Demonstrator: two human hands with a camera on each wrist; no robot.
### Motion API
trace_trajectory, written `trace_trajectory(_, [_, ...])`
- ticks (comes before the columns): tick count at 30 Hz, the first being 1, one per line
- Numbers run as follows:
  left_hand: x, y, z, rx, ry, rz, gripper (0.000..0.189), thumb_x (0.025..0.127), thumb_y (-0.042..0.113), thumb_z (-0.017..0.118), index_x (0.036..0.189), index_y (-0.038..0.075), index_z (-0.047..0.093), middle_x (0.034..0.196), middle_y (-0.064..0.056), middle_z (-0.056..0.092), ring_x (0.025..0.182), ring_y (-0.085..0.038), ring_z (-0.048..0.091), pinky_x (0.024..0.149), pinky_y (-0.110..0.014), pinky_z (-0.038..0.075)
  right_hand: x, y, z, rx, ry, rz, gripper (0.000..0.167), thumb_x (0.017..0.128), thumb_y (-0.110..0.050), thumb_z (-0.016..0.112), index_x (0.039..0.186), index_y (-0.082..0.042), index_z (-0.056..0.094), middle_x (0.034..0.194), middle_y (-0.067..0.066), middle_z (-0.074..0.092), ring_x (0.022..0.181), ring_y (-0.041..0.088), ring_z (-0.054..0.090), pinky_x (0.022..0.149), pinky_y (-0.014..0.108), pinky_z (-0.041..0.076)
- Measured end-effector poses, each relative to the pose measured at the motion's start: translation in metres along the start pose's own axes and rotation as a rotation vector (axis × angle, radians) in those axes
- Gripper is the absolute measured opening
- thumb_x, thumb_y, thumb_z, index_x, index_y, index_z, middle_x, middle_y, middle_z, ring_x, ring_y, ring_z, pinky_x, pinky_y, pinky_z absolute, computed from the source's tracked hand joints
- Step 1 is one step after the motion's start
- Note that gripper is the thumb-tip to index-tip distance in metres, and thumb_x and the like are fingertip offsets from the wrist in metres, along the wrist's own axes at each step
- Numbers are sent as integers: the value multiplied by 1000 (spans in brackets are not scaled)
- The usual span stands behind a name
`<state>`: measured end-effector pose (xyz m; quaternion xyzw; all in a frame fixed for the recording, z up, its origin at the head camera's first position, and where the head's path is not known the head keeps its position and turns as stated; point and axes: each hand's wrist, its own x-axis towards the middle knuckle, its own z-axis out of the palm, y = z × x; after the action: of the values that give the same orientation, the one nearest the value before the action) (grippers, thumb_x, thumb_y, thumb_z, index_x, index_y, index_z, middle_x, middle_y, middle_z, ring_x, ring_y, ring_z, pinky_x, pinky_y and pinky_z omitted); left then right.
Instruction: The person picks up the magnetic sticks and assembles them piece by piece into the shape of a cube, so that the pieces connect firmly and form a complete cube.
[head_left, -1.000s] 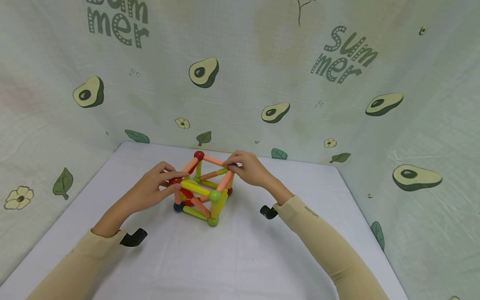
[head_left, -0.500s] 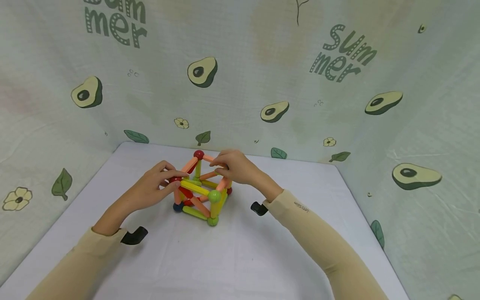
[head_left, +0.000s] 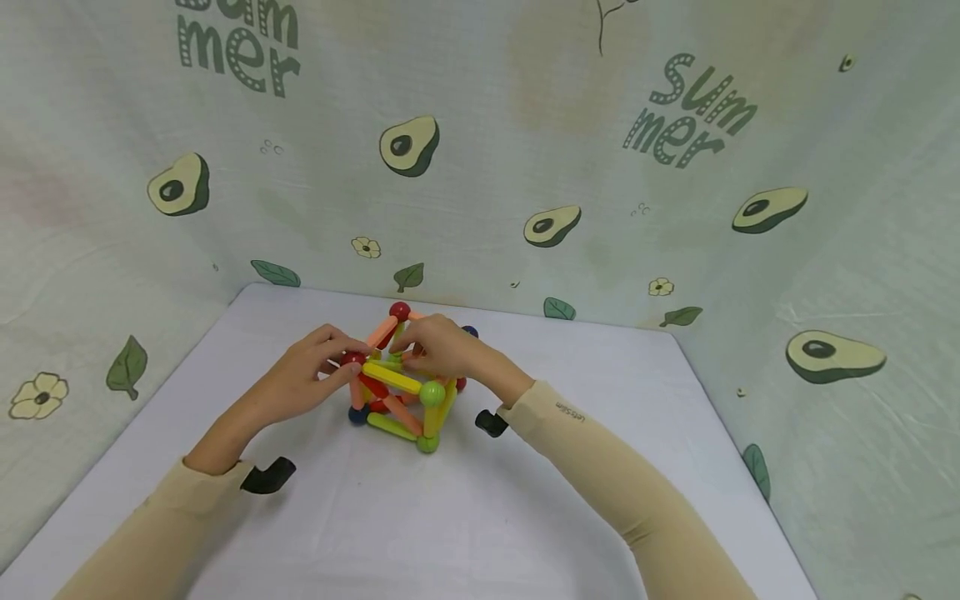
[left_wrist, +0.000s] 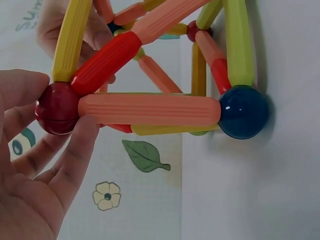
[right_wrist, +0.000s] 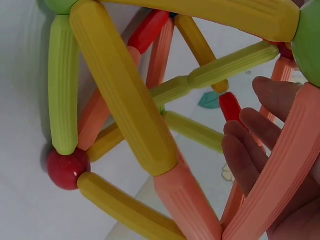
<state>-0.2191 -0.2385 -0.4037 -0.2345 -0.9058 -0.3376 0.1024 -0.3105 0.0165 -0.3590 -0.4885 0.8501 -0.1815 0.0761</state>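
Observation:
A box-like frame of ribbed magnetic rods and balls, in yellow, green, salmon and red, stands on the table. At its upper left corner my left hand [head_left: 303, 375] holds a red ball [left_wrist: 57, 109] between fingertips and thumb, beside the end of a salmon rod [left_wrist: 150, 109]. My right hand [head_left: 442, 346] reaches over the top of the frame, its loosely bent fingers [right_wrist: 242, 167] among the rods. In the right wrist view they lie behind a long salmon rod [right_wrist: 280, 170], near a red-tipped rod [right_wrist: 230, 106]. Nothing shows gripped in that hand.
A white cloth covers the table [head_left: 375, 533], and a patterned curtain [head_left: 480, 167] rises behind it. Dark blue balls sit at the frame's lower left corner [head_left: 358, 415] and its far right corner [head_left: 470, 331]. A green ball [head_left: 432, 393] marks the near right corner.
My right hand has let go of the dark blue ball at the far right corner and moved left over the frame's top. My left hand stays on the red ball.

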Motion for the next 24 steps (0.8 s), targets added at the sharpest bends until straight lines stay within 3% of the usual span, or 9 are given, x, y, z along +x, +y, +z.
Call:
trace_trajectory(3, [-3, -1, 2, -8, 10, 4, 23, 105, 20, 69, 128, 16, 74, 117, -2, 59, 103, -21, 68, 84, -42, 61, 2, -1, 1, 17, -21, 11, 27, 100, -12, 75, 127, -5, 77, 123, 9, 77, 103, 21, 73, 88, 19, 56])
trace_trajectory(10, [-10, -4, 6, -18, 42, 38, 23, 104, 16, 71, 127, 17, 74, 117, 1, 58, 102, -17, 67, 86, -37, 62, 5, -7, 3, 12, -61, 18, 31, 100, -14, 76, 129, -6, 76, 127, 9, 76, 107, 27, 73, 86, 18, 55])
trace_trajectory(15, [-10, -5, 8, -19, 47, 48, 23, 104, 15, 70, 127, 16, 73, 117, 1, 58, 100, -16, 67, 86, -33, 62, 8, -6, 8, 25, -67, 6, 32, 101, -14, 75, 132, -11, 76, 128, 6, 76, 103, 22, 73, 84, 17, 54])
trace_trajectory(20, [-9, -4, 7, -23, 43, 40, 23, 104, 15, 71, 127, 16, 73, 117, 0, 58, 100, -17, 68, 86, -31, 61, 10, -3, 9, 126, -79, 39, 32, 101, -16, 75, 133, -15, 76, 129, 2, 76, 101, 11, 71, 86, 16, 55])
trace_trajectory(24, [-10, -3, 6, -24, 45, 43, 23, 104, 14, 70, 126, 16, 73, 117, 0, 58, 100, -17, 67, 86, -30, 61, 13, -3, 5, 210, -118, 62, 32, 101, -14, 75, 133, -13, 76, 131, 4, 75, 106, 13, 71, 89, 17, 56])
